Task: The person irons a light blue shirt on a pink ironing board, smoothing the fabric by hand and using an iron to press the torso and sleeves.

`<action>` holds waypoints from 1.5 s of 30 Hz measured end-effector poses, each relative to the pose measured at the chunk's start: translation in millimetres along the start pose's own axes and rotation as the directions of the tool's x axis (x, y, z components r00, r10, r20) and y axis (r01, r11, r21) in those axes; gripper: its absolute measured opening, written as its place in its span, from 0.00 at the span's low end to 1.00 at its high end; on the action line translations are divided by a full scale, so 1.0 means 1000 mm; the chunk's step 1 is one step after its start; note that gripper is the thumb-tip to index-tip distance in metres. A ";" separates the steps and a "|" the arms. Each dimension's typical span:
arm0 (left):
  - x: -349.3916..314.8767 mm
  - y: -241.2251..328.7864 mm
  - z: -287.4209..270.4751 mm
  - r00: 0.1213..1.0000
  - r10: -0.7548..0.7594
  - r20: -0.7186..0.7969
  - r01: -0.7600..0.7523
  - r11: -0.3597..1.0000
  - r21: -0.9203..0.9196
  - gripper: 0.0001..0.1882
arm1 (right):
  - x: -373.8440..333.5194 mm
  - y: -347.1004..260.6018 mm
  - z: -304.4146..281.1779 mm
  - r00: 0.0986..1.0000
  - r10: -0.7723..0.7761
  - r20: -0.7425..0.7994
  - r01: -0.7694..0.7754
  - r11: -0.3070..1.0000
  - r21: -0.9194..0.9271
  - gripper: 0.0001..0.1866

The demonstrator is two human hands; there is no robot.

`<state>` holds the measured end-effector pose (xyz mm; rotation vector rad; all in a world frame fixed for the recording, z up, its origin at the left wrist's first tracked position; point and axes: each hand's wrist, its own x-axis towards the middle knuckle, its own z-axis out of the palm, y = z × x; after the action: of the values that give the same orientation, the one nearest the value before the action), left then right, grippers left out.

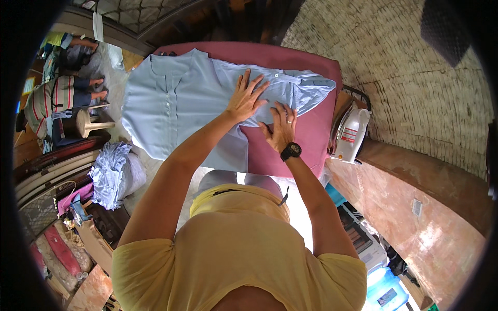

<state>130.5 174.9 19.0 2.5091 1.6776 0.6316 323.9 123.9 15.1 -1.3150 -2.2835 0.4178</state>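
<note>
A light blue buttoned shirt (pixel 192 98) lies spread over a padded board with a dark red cover (pixel 290 155). Its body reaches to the left and one sleeve stretches to the right, wrinkled toward the cuff. Flat on the sleeve rests my left hand (pixel 246 98), fingers spread. My right hand (pixel 281 123), with a ring and a black watch on the wrist, touches the sleeve's near edge, its fingers apart. Neither hand grips anything. Beyond the board's right end stands a white and grey iron (pixel 351 136), apart from both hands.
A heap of light blue garments (pixel 113 173) sits at the left, near a stool (pixel 88 122). Farther left are two people, one in a striped shirt (pixel 54 101). A stone-textured wall (pixel 399 67) rises at the right. A blue water container (pixel 385 290) stands at the lower right.
</note>
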 end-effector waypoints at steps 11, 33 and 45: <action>-0.002 0.003 -0.004 0.995 -0.012 0.101 0.011 1.000 0.018 0.48 | -0.035 0.156 -0.147 0.683 0.557 -0.471 -0.729 0.559 -0.396 0.34; 0.094 -0.144 -0.045 0.677 -0.223 0.701 0.734 0.267 -0.624 0.25 | 0.116 -0.074 -0.048 0.965 0.110 0.236 -0.095 0.993 -0.071 0.38; 0.071 -0.192 -0.043 0.896 -0.171 0.411 0.305 0.908 -0.287 0.11 | 0.149 -0.075 -0.035 0.915 0.402 0.027 -0.394 0.907 -0.146 0.36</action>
<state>-29.2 309.2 28.1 1.9792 1.5416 0.3494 224.1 217.5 117.2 -1.8744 -2.1123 0.4404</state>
